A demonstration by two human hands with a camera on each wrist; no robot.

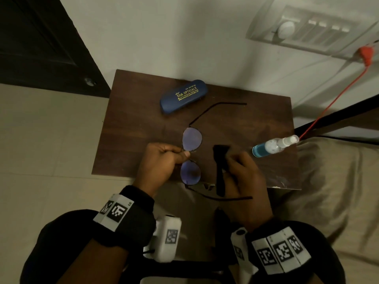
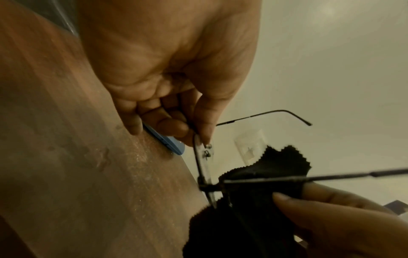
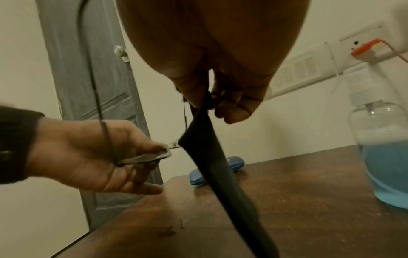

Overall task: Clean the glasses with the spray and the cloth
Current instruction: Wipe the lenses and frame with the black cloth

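Observation:
Thin black-framed glasses with bluish lenses hang above the small wooden table, temples unfolded. My left hand pinches them at the bridge between the two lenses; the left wrist view shows the frame edge-on under the fingertips. My right hand pinches a black cloth just right of the lenses. The cloth hangs down in a long fold from that hand. A clear spray bottle with blue liquid stands at the table's right edge, untouched.
A blue glasses case lies at the back of the table. A wall switchboard with a red plug and cord is behind on the right. A dark door stands left, and a beige bed is right.

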